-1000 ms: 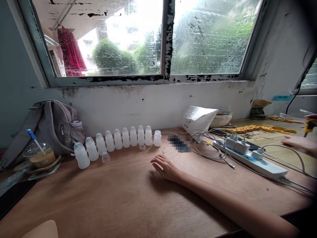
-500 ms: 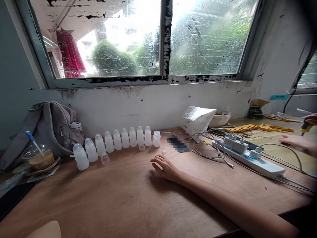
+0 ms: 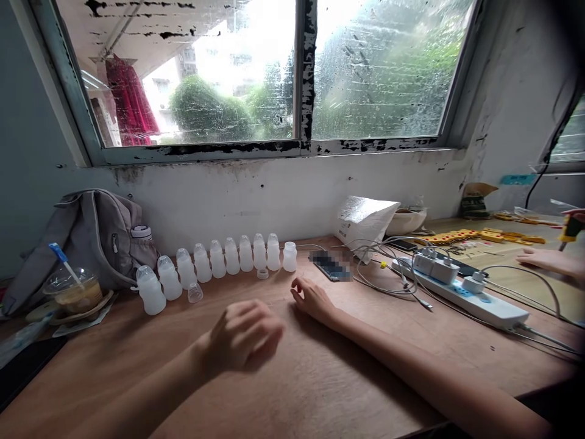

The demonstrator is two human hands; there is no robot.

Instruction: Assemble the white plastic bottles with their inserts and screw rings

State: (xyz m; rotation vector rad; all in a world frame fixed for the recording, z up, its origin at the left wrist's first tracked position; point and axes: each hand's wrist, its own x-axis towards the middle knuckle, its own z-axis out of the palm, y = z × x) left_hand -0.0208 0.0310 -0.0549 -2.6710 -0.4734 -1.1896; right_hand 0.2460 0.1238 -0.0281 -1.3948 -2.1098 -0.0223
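My left hand (image 3: 247, 334) hovers over the middle of the table, smeared by motion, its fingers bent; whether they hold anything does not show. Beside it, my right hand (image 3: 311, 300) rests low on the tabletop, thumb and forefinger curled together. Whatever sits in that pinch is hidden. Several frosted baby bottles (image 3: 170, 278) stand in a row by the wall, most with clear domed caps. At the row's right end, one bottle (image 3: 289, 256) has no dome. A loose clear cap (image 3: 195, 293) and a small clear piece (image 3: 262, 274) lie in front of the row.
A phone (image 3: 333, 268) lies beyond my right hand, near tangled cables and a white power strip (image 3: 479, 305). On the left are a grey backpack (image 3: 98, 238) and an iced drink cup (image 3: 75, 292). Another person's hand (image 3: 546, 259) is at far right, near yellow parts (image 3: 450, 236).
My left hand has come in from the lower left to the table's middle. My right hand has shifted slightly right and curled its fingers; the small clear ring beside it is out of sight.
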